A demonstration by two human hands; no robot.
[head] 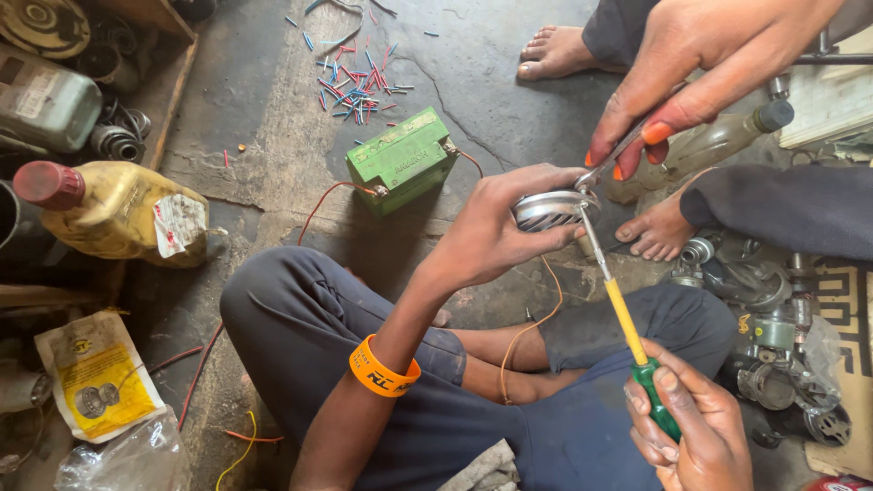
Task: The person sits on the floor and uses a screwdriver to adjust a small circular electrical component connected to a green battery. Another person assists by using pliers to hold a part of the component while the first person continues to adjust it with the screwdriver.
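Note:
My left hand [496, 227] grips a round, ribbed metal horn [548, 209] held above my crossed legs. My right hand [696, 427] holds a screwdriver [626, 318] with a green and yellow handle; its steel tip meets the horn's edge. Another person's hand [691, 64] reaches in from the upper right and pinches a thin metal tool [611, 156] against the top of the horn. An orange wristband [382, 371] sits on my left forearm. A thin orange wire [527, 332] hangs down from the horn.
A green battery [403, 160] with red leads stands on the concrete floor beyond my knee. Cut bits of coloured wire sleeve [356, 84] lie behind it. A yellow oil bottle [118, 211] lies at left. Metal parts [773, 336] pile at right. The other person's bare feet [657, 232] are close by.

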